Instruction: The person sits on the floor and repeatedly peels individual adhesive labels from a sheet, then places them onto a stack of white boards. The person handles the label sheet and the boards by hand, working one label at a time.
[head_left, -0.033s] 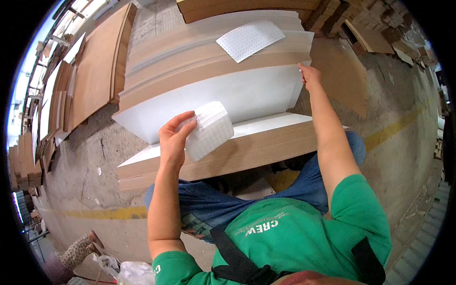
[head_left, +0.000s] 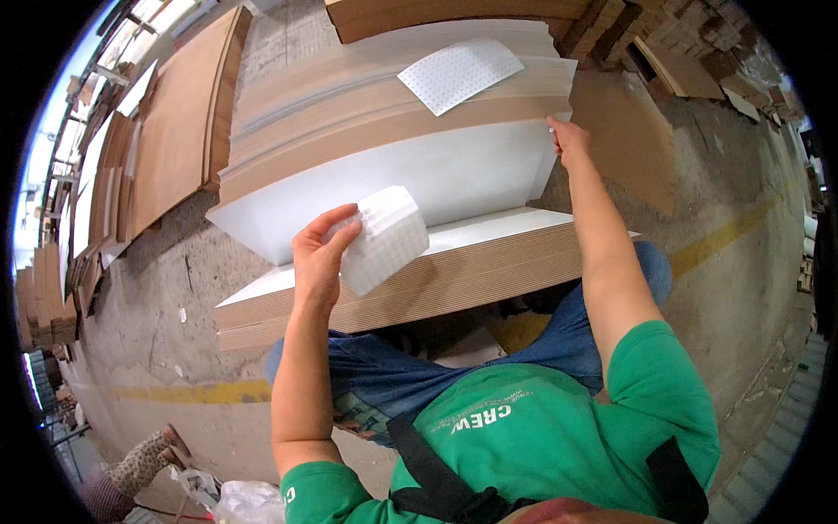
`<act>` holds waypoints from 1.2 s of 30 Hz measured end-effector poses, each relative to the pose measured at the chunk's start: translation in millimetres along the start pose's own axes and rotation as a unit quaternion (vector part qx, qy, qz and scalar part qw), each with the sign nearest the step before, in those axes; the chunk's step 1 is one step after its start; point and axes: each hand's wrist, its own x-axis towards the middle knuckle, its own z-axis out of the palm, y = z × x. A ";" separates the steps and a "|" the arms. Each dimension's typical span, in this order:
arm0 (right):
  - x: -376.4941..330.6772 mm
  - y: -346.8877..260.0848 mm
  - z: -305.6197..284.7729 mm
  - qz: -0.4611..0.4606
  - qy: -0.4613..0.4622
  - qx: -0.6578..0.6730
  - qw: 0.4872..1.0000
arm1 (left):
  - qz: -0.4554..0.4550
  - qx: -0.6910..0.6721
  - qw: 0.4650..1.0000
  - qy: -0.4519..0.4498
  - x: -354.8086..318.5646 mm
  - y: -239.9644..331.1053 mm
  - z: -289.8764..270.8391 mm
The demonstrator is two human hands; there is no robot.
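Observation:
My left hand (head_left: pixel 316 253) grips a small bundle of thin white sheets (head_left: pixel 384 243) between thumb and fingers, raised over the front stack. Fingers of my right hand (head_left: pixel 569 140) are pinched together at the upper right corner of a leaning stack of cardboard sheets (head_left: pixel 393 170) with white faces. By its fingertips shows a tiny pale spot, too small to name. On top of the leaning sheets lies a white sheet with rows of small dots (head_left: pixel 461 74). In front of my knees is a flat stack of brown-edged cardboard (head_left: pixel 419 293), white on top.
Large brown cardboard sheets (head_left: pixel 179 122) stand at the left. A brown cardboard box (head_left: pixel 454 16) is at the far side, with more cardboard piled at the far right. A yellow line (head_left: pixel 729 229) crosses the concrete floor. White plastic bags (head_left: pixel 249 502) and another person's leg (head_left: pixel 144 463) are at lower left.

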 end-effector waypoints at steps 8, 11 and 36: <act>-0.9 1.3 -56.5 0.009 -0.163 -0.010 0.987 | 0.066 -0.044 0.997 0.020 -3.6 13.8 -6.2; -16.5 -17.4 -89.9 0.057 -0.274 -0.149 0.948 | 0.072 -0.079 0.994 0.036 -7.6 15.8 -14.8; 20.0 27.1 -15.3 -0.234 0.038 -0.112 0.965 | 0.056 -0.048 0.997 0.022 -0.3 13.7 -0.2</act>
